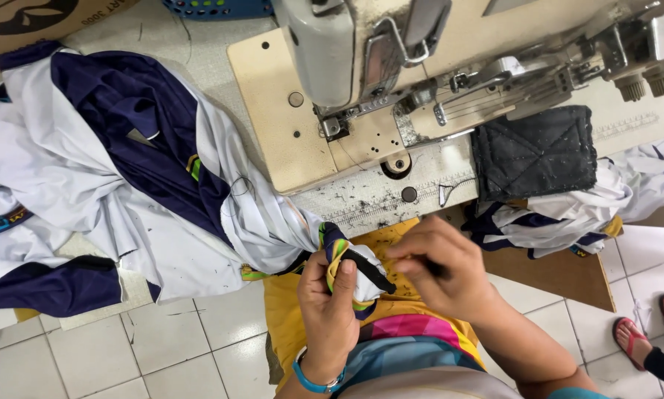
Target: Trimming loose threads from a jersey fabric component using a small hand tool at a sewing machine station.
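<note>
My left hand (330, 299) grips a bunched corner of white-and-navy sports jersey fabric with green-yellow trim (344, 258), thumb pressed on top, fingers wrapped under. My right hand (437, 270) is curled tight just beside it, fingertips pinched on something small and dark at the fabric's black edge; can't tell what it is. The corner sits over my lap, just off the front edge of the sewing table (376, 201), above my yellow apron (288, 310). The rest of the jersey trails left into a heap of white and navy garments (103, 162) spread across the table and hanging over its edge. A teal wristband (313, 383) is on my left wrist. Behind my hands stands the cream industrial sewing machine (361, 66), its presser foot area above the lint-specked table surface. To its right lies a dark quilted pad (535, 151) on more folded white-navy pieces (561, 218). White floor tiles (162, 347) below left. At far right, another person's foot in a red sandal (631, 336).
</note>
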